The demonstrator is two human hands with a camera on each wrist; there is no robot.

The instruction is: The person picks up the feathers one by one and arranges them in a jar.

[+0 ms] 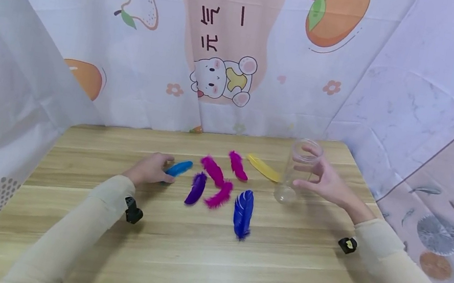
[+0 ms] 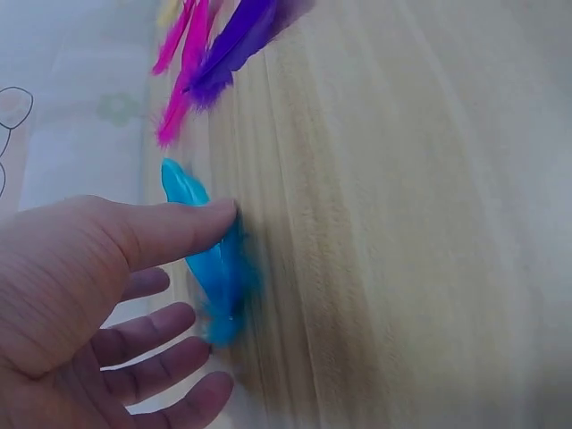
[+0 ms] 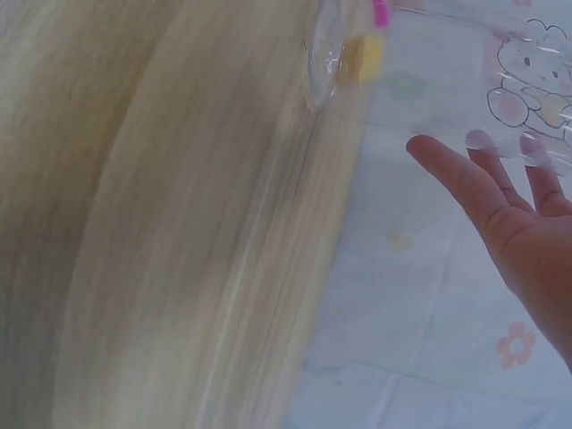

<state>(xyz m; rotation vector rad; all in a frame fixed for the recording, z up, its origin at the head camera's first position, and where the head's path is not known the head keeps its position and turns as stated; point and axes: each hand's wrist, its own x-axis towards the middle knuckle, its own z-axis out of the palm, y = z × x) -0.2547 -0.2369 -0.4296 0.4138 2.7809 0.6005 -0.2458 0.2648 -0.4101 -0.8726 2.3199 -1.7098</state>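
Note:
A light blue feather (image 1: 179,168) lies on the table with its fluffy end by my left hand (image 1: 151,168). In the left wrist view, my left thumb reaches across in front of this feather (image 2: 213,268); the other fingers stay spread apart, with no pinch to be seen. To the right stands a tall clear plastic cup (image 1: 288,176), upright. My right hand (image 1: 324,179) is at its side, thumb and fingers spread around the wall. Fingertips of the right hand (image 3: 518,214) show at the edge of the cup (image 3: 429,80); firm contact is hard to make out.
Between the hands lie a purple feather (image 1: 197,189), several magenta feathers (image 1: 214,171), a dark blue feather (image 1: 243,214) and a yellow feather (image 1: 264,168) beside the cup. A printed curtain (image 1: 144,74) rises behind the wooden table (image 1: 189,264).

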